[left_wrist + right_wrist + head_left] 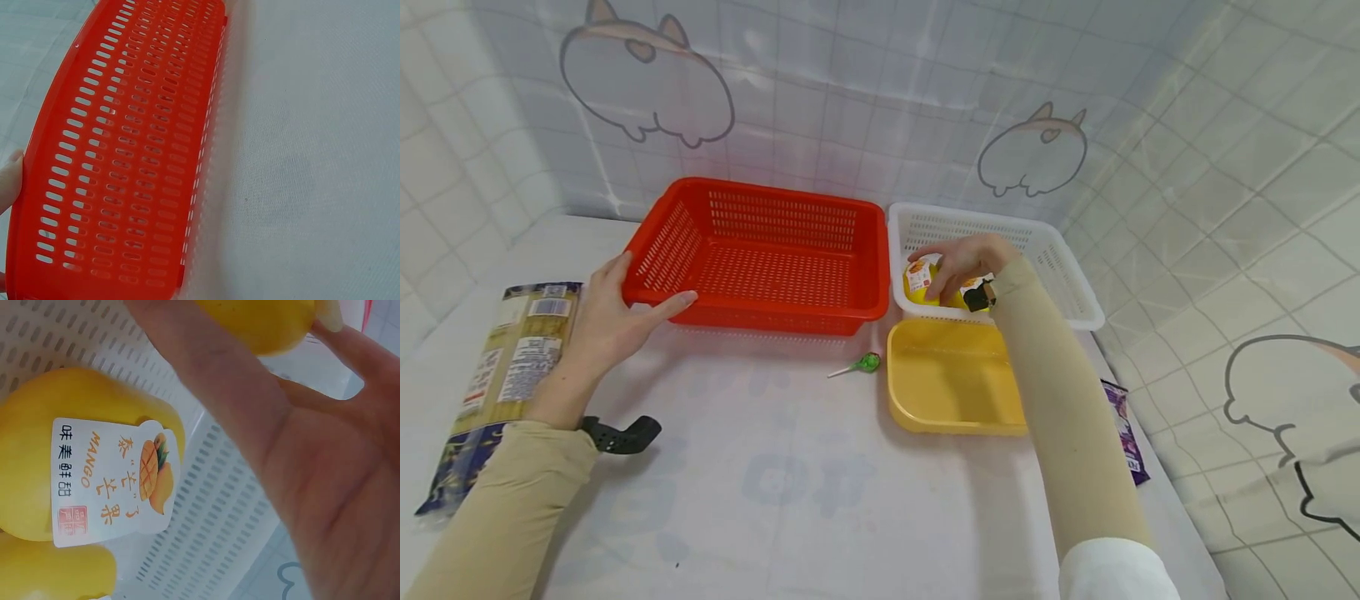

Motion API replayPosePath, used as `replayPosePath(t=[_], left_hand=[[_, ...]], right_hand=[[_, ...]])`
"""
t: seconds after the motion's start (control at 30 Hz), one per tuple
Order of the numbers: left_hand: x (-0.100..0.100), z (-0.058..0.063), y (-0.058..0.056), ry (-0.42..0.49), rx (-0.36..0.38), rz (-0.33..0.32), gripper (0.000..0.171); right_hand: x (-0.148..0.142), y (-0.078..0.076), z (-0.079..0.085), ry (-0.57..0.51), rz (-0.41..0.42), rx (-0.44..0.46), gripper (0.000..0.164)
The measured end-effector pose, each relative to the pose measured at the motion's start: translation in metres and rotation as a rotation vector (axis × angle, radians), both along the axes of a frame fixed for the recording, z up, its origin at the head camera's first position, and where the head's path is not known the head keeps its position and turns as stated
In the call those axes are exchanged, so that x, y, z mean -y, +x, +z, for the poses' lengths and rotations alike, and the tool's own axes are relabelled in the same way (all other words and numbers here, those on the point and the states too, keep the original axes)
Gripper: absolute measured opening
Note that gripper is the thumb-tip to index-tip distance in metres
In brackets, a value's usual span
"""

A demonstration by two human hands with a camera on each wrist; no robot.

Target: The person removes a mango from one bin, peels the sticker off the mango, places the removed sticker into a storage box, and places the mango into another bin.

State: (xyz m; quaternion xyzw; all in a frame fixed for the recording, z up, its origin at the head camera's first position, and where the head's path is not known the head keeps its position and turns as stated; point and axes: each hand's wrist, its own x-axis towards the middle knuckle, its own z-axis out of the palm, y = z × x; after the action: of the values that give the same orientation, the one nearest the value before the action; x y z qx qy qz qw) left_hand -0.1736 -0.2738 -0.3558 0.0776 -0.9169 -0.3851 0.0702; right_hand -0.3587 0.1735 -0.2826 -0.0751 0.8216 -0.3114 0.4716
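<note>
In the head view, my left hand (606, 317) grips the near left corner of a red plastic basket (868, 315), thumb along the front rim. In the left wrist view, the basket's slotted side (125, 144) fills the left part, with a fingertip at its rim. My right hand (966, 254) reaches into a white plastic basket (1078, 292) and holds a yellow mango (916, 292) between thumb and fingers. The right wrist view shows this mango (262, 325) partly hidden by the hand. Below it lie a labelled mango (37, 406) and another mango (50, 569).
A yellow plastic tub (951, 387) stands in front of the white basket. A green lollipop (868, 362) lies left of the tub. A long pack of noodles (535, 350) lies at the left, and a purple packet (1127, 433) at the right, beside the tiled-pattern wall sheet.
</note>
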Motion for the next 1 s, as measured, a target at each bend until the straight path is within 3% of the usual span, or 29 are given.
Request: replayPosePath(t=[0.5, 0.73, 1.0], left_hand=[[0.000, -0.001, 0.000, 0.012, -0.010, -0.009, 0.105], [-0.001, -0.002, 0.000, 0.009, -0.017, -0.005, 0.105], [0.000, -0.003, 0.000, 0.004, 0.001, 0.006, 0.106]], right_hand=[[-0.013, 0.009, 0.001, -0.125, -0.023, -0.118, 0.095], [-0.017, 0.014, 0.000, -0.129, -0.010, -0.193, 0.096], [-0.021, 0.021, -0.001, -0.142, -0.055, -0.266, 0.093]])
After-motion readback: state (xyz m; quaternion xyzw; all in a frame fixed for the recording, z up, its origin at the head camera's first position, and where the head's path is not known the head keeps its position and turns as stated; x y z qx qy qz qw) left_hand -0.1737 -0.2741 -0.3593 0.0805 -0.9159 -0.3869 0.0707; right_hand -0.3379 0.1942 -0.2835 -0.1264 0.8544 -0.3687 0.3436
